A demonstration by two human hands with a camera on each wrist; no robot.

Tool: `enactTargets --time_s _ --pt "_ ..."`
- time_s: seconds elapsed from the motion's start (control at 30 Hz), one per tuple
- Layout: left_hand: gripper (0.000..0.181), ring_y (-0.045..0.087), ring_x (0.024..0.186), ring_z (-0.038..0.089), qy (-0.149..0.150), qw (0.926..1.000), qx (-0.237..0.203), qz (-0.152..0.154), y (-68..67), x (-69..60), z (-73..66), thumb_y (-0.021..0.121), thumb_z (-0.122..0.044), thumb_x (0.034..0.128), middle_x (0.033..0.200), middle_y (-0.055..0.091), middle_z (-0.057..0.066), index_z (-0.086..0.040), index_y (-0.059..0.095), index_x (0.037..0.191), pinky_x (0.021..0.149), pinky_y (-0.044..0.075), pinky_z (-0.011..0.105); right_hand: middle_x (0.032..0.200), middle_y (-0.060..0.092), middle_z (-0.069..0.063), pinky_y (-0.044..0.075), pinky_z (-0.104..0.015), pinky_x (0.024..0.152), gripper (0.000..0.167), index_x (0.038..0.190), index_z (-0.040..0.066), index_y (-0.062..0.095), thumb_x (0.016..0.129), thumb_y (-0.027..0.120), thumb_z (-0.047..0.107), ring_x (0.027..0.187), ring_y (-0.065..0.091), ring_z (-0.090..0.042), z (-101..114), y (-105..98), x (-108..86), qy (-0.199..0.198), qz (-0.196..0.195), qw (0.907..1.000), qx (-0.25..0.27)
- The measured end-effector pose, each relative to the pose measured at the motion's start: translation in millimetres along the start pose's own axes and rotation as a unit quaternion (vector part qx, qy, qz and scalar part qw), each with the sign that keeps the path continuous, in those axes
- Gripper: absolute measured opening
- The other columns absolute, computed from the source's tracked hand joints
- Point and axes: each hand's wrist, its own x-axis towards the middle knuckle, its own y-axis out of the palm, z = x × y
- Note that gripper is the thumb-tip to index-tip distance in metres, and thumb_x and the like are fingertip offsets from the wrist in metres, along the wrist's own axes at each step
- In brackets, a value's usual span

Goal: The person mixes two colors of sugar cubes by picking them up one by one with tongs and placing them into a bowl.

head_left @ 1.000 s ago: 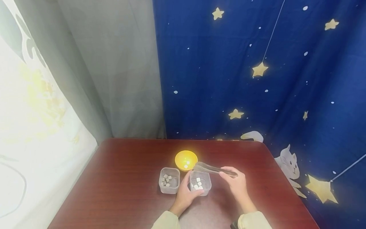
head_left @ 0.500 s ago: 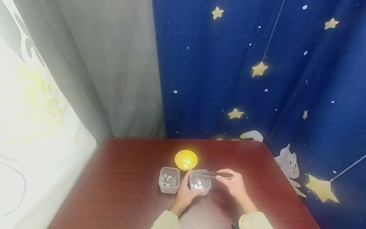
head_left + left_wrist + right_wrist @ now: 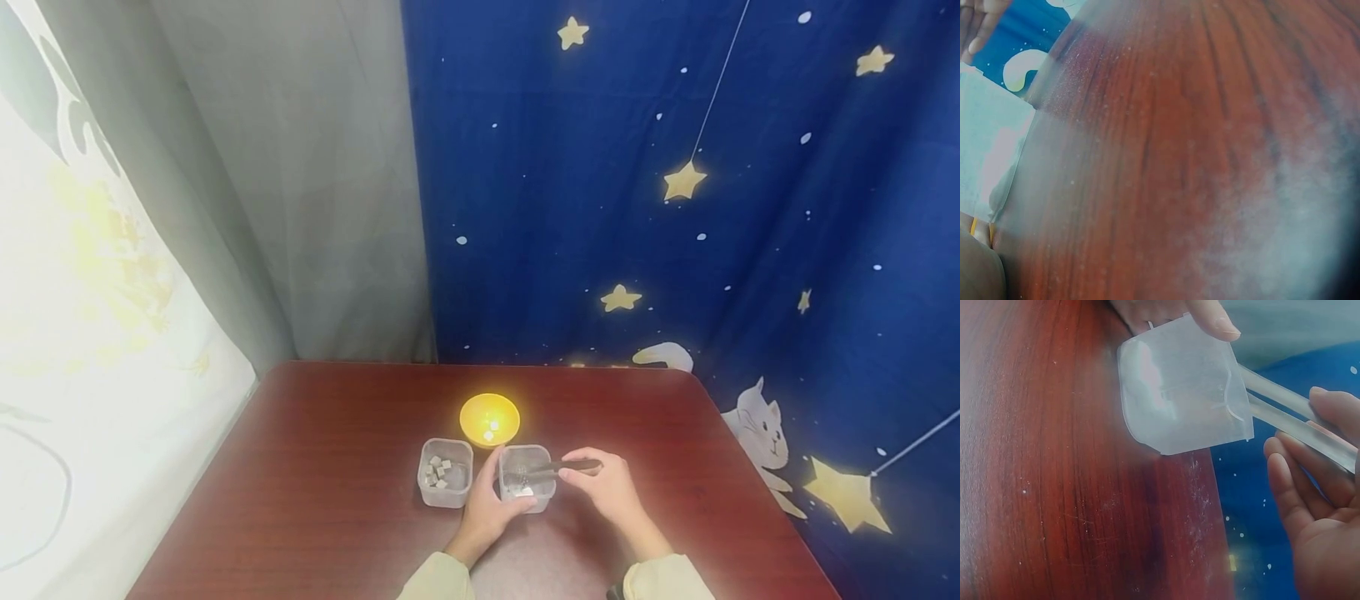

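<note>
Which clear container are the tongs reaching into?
The right container, gripped by the left hand; the tongs dip into it. The left container holds grayish cubes, no tongs.

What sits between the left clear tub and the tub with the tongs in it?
The left hand: the head view shows it between the left tub and the right tub, holding the latter.

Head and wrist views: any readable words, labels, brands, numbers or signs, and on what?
None readable.
Blue curtain: printed stars and a cat, no lettering seen.
Yellow bowl, tongs: no text seen.
Clear container in the left hand: no legible marking; any faint one too blurred to tell.
</note>
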Motion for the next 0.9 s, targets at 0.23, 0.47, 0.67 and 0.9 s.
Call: enactTargets --time_s 0.23,0.47,0.67,0.9 --pt "0.103 0.045 0.129 0.023 0.001 1.0000 -0.003 0.000 -0.5 -0.6 -1.4 0.088 -0.039 0.0662 0.145 0.046 0.003 -0.013 0.035 0.151 0.108 0.031 0.048 0.084 0.072 0.001 0.055 -0.029 0.060 0.017 0.086 0.018 0.074 0.073 0.085 0.015 0.071 0.070 -0.015 -1 4 0.5 -0.008 0.007 0.9988 -0.049" --pt "0.103 0.042 0.132 0.023 0.005 1.0000 -0.002 0.002 -0.4 -0.3 -0.8 0.088 -0.037 0.0666 0.147 0.044 0.003 -0.012 0.034 0.151 0.110 0.030 0.047 0.082 0.072 0.001 0.055 -0.029 0.060 0.016 0.084 0.018 0.074 0.073 0.084 0.013 0.071 0.070 -0.015 -2 6 1.1 -0.012 0.003 0.9981 -0.060" --pt "0.103 0.042 0.132 0.022 0.005 1.0000 -0.003 0.002 -0.1 -0.5 -0.8 0.088 -0.038 0.0665 0.147 0.044 0.003 -0.011 0.034 0.151 0.110 0.030 0.047 0.083 0.072 0.001 0.056 -0.029 0.061 0.016 0.084 0.018 0.074 0.072 0.085 0.014 0.072 0.070 -0.014 -8 7 0.5 -0.006 -0.005 0.9987 -0.050" --pt "0.102 0.042 0.132 0.024 0.005 1.0000 0.004 -0.002 -0.7 -1.0 -1.4 0.087 -0.039 0.0669 0.147 0.044 0.004 -0.012 0.035 0.150 0.109 0.030 0.049 0.084 0.073 -0.002 0.056 -0.028 0.064 0.016 0.085 0.015 0.074 0.073 0.085 0.013 0.075 0.071 -0.015 -13 5 0.7 0.001 -0.022 0.9996 -0.017"
